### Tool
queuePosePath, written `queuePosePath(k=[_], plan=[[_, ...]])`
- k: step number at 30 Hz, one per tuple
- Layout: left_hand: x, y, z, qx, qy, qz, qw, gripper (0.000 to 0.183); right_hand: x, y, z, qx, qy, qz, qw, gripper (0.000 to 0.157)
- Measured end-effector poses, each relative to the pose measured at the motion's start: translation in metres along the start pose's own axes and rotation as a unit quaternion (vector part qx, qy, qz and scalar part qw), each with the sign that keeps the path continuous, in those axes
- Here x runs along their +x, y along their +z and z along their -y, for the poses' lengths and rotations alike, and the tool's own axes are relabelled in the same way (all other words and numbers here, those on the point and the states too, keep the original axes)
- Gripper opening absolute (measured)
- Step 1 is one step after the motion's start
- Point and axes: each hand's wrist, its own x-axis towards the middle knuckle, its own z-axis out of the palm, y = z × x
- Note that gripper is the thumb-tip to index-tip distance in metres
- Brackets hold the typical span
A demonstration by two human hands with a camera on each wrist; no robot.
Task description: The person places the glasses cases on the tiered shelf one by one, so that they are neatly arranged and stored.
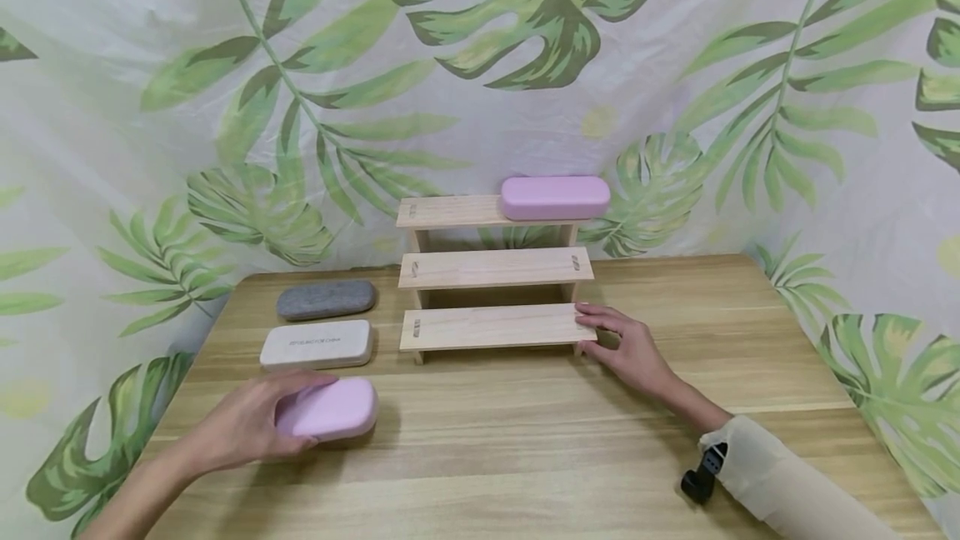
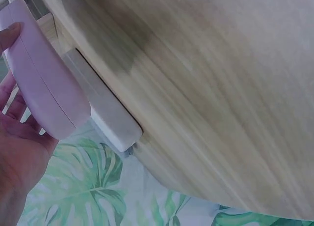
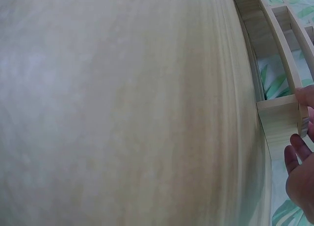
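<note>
My left hand [image 1: 243,423] holds a pink glasses case [image 1: 333,409] between thumb and fingers; in the left wrist view the case [image 2: 46,71] looks raised off the table. At the middle of the table stands a three-step wooden rack [image 1: 487,327]. My right hand [image 1: 630,352] pinches the right end of its lowest step, thumb at the front edge and fingers over the top. A second pink glasses case [image 1: 555,198] lies on the right part of the top step. Beyond the left hand lie a white glasses case [image 1: 315,344] with small lettering and a grey fabric one [image 1: 326,300].
The wood-grain table [image 1: 480,457] reaches back to a leaf-patterned cloth [image 1: 465,90] hanging close behind the rack. A black device [image 1: 703,473] is strapped at the right sleeve cuff.
</note>
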Motion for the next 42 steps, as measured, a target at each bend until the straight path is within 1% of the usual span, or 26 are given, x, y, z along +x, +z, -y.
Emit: queuePosePath(k=[4, 11, 17, 25, 34, 38, 42], plan=[[0.002, -0.004, 0.001, 0.002, 0.007, -0.008, 0.9999, 0.08, -0.001, 0.0, 0.0, -0.002, -0.003, -0.001, 1.0, 0.041], [0.004, -0.01, 0.0, -0.002, -0.005, -0.01, 0.9999, 0.082, -0.001, 0.0, 0.001, 0.002, -0.005, -0.002, 1.0, 0.041], [0.008, -0.012, -0.002, -0.005, -0.003, -0.01, 0.9999, 0.081, -0.001, 0.0, -0.001, 0.003, -0.006, -0.002, 1.0, 0.041], [0.014, -0.015, -0.002, -0.012, 0.001, -0.023, 0.9997, 0.079, -0.001, 0.001, -0.002, 0.0, -0.007, -0.004, 1.0, 0.041], [0.019, -0.021, -0.001, -0.019, -0.008, -0.02, 0.9996, 0.075, -0.001, 0.002, -0.002, 0.004, -0.01, -0.005, 1.0, 0.042], [0.023, -0.025, 0.001, -0.01, -0.005, -0.019, 0.9998, 0.074, -0.001, 0.001, -0.001, 0.005, -0.009, -0.004, 1.0, 0.041], [0.026, -0.031, 0.002, -0.003, -0.01, -0.017, 0.9998, 0.074, -0.001, 0.001, 0.0, 0.004, -0.012, -0.004, 1.0, 0.041]])
